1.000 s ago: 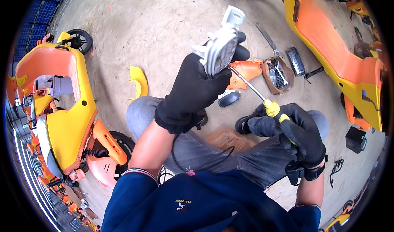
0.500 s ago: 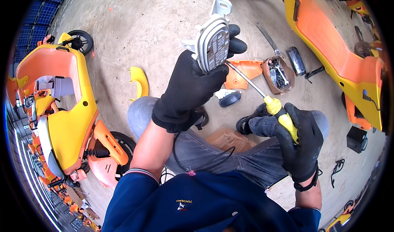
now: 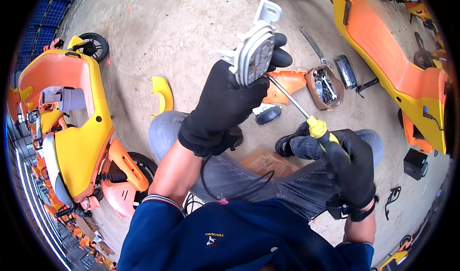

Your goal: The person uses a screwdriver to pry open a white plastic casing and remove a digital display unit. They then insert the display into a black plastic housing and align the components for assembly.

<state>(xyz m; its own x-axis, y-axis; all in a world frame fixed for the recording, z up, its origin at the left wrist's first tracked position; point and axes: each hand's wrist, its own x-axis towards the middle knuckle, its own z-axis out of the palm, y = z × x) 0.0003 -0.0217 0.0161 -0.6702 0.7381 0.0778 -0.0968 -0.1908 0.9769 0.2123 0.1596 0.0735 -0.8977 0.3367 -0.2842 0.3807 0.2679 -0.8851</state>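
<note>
My left hand (image 3: 223,105), in a black glove, holds a white oval lamp housing (image 3: 254,53) upright above my knees. A black cable runs down from near that hand to my lap. My right hand (image 3: 352,168), also gloved in black, grips the yellow handle of a screwdriver (image 3: 306,115). Its metal shaft points up and to the left, and the tip touches the lower edge of the lamp housing.
A yellow and orange scooter (image 3: 72,127) lies on the concrete at my left, another (image 3: 397,64) stands at the right. A yellow curved panel (image 3: 163,93), an orange cover (image 3: 287,81), a small container of screws (image 3: 326,86) and a cardboard piece (image 3: 263,160) lie by my legs.
My left hand turned the lamp housing edge-on and raised it a little. My right hand shifted lower and to the right, with the screwdriver tip staying at the housing.
</note>
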